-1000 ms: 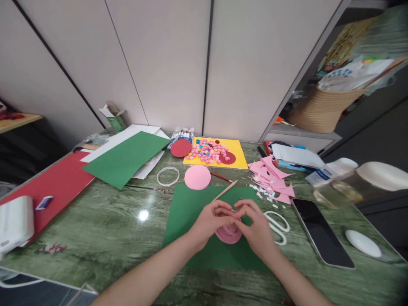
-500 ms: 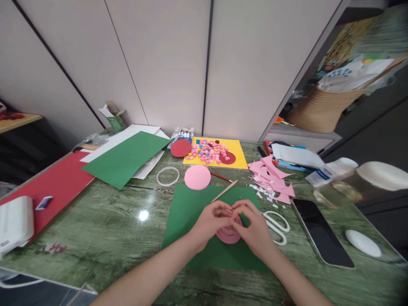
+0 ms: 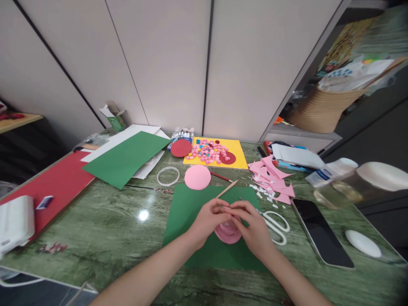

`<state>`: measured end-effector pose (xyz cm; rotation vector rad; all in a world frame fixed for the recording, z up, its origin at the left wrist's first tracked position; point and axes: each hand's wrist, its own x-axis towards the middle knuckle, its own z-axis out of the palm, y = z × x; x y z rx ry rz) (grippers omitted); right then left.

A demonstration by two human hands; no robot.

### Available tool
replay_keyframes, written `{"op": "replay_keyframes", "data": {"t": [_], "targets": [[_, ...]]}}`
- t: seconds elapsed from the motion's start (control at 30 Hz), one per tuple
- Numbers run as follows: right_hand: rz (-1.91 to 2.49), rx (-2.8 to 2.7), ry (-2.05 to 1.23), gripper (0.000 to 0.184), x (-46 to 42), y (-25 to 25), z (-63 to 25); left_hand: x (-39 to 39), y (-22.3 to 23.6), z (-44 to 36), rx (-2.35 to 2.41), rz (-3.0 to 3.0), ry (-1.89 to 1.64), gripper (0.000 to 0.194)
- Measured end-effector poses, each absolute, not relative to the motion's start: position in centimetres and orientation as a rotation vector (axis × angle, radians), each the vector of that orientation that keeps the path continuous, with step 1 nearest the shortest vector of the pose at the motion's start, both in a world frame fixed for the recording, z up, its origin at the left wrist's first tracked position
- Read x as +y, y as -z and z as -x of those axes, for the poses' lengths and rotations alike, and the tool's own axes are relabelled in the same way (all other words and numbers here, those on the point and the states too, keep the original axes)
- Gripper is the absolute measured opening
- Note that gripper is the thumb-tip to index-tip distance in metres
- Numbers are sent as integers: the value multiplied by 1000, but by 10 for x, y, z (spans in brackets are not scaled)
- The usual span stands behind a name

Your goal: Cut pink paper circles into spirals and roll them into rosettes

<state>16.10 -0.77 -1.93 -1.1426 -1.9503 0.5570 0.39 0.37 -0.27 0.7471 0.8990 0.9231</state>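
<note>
Showing in the head view between the left hand (image 3: 207,222) and right hand (image 3: 256,227), a partly coiled pink paper strip (image 3: 228,236) is held over the green sheet (image 3: 185,208). Its upper end is pinched by narrowed fingers (image 3: 220,218), tips partly hidden. Cutting is judged done, given the pink offcuts (image 3: 270,179); coiling seems unfinished, and the pink disc (image 3: 197,177) is left flat.
</note>
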Motion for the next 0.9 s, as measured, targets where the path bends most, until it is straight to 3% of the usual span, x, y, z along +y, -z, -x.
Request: {"op": "replay_keyframes", "data": {"t": [0.27,0.9], "targets": [[1212,-1868,-518,10,-7,16,-159,2,2,-6,868,-717,-886,36],[1228,-1903,-539,17,-7,10,-159,2,3,-6,886,-844,-834,32]]}}
